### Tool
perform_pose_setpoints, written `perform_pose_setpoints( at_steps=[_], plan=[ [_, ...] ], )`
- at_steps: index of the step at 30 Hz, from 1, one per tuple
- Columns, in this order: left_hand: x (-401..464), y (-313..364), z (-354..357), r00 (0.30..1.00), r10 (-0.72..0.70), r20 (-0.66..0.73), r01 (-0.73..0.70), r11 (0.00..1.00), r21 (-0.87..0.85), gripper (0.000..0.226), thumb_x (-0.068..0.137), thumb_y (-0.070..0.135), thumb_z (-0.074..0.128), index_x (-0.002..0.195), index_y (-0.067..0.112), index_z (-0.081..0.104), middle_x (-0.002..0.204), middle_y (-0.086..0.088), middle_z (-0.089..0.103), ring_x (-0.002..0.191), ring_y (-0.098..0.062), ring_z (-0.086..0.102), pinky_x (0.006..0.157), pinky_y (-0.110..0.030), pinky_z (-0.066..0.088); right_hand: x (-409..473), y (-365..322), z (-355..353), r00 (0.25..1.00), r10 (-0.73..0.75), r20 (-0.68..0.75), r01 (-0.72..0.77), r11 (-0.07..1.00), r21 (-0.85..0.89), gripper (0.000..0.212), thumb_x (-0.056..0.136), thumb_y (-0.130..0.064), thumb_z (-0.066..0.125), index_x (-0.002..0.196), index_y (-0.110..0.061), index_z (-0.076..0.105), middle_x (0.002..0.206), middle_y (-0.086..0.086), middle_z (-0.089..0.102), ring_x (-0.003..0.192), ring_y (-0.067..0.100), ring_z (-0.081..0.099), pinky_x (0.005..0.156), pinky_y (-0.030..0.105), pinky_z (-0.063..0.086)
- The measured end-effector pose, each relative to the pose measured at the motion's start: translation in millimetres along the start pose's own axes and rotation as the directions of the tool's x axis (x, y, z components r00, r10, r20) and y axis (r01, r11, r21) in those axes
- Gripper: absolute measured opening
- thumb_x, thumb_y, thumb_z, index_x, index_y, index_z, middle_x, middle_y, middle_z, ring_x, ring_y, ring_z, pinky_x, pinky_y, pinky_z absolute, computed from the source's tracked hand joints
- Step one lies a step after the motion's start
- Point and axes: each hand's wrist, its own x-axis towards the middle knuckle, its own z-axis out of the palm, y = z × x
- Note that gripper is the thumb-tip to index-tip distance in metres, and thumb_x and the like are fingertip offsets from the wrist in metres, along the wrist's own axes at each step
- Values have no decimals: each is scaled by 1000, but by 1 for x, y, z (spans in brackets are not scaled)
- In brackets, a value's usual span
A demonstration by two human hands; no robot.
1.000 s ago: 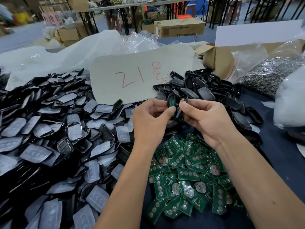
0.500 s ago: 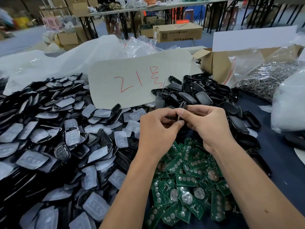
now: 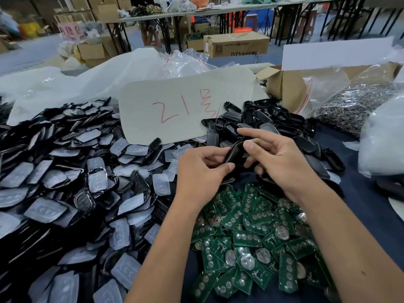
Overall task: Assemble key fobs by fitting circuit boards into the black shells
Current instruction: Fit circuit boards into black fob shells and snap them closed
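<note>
At frame centre, both hands gripped one black shell (image 3: 235, 153): left hand (image 3: 202, 169) pinching it, right hand (image 3: 277, 158) with fingers curled around it. Green circuit boards (image 3: 251, 237) lower right and shells (image 3: 273, 121) above remained heaped; plenty seemed left.

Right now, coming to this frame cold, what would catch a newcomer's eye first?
Probably the two hands at centre: the left hand and right hand together grip one black key fob shell above the dark tablecloth. Just below them lies a heap of green circuit boards, and a large pile of black shells with clear button pads fills the left side. Behind stands a pale card with red handwriting.
</note>
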Motion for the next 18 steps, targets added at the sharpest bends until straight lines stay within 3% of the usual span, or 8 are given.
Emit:
perform_pose_setpoints(
  at_steps=[4,7,15,18],
  plan=[
    [-1,1,-2,996,2,88,-1,1000,-9,37,81,-1,83,93,35,82,80,9,79,77,-13,76,79,-37,64,-2,1,1,998,25,56,-30,997,74,24,99,-10,67,115,-22,80,94,15,76,70,16,64,53,19,47],
    [0,1,-2,994,9,105,-8,1000,-10,35,80,0,82,95,32,83,81,6,79,79,-19,76,82,-47,63,-2,1,1,999,22,44,-26,994,104,19,98,-7,68,105,-16,82,86,16,75,67,17,63,54,20,49],
    [1,3,1,995,18,102,-17,1000,-12,55,82,2,82,82,57,77,79,11,78,80,-21,75,82,-48,62,-2,3,1,997,68,37,-73,980,182,16,97,-6,67,102,-12,82,89,17,75,70,20,65,63,24,57],
    [1,-2,3,998,-3,70,7,998,-58,36,82,6,84,90,41,82,81,11,78,80,-15,75,81,-39,64,-1,4,-1,996,87,32,-92,967,237,16,97,-6,66,102,-11,81,90,17,74,70,20,65,63,24,57]
  ],
)
